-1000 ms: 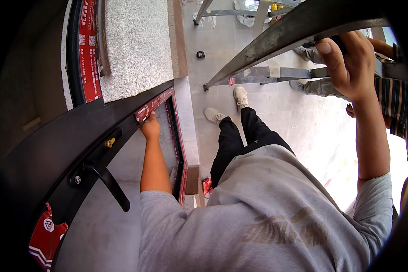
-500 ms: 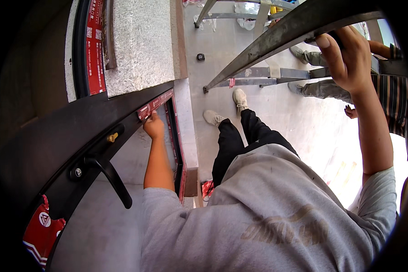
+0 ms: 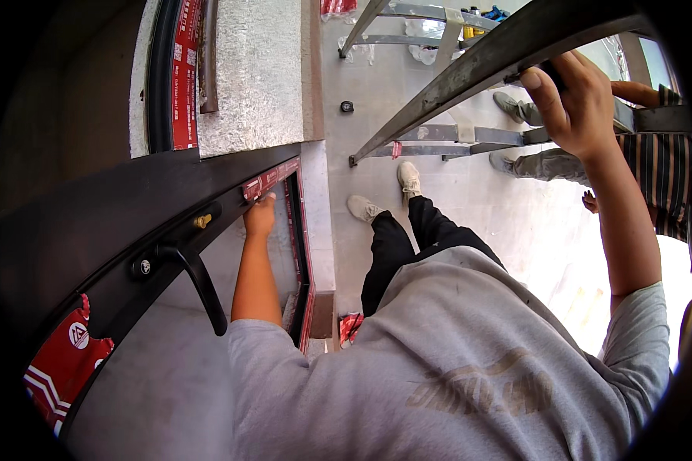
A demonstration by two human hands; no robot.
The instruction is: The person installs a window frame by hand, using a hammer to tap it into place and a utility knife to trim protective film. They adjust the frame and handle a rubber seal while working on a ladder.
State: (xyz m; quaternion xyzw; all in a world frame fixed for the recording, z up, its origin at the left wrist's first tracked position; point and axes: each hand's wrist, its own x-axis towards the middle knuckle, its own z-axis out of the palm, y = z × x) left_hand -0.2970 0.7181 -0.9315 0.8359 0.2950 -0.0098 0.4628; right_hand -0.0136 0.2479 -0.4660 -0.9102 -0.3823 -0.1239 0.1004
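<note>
Our right grip (image 3: 580,115) is curling round the grey frame (image 3: 469,79) slanting at our right, holding it; our left grip (image 3: 260,218) is touching the red tape (image 3: 269,180) on the black door (image 3: 142,203), how far closed we cannot tell

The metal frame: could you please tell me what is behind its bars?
Behind the metal frame are pale floor, clear plastic and a co-worker's legs. It covers strips of floor, and the far side of the long bar, by the right hand, is hidden.
</note>
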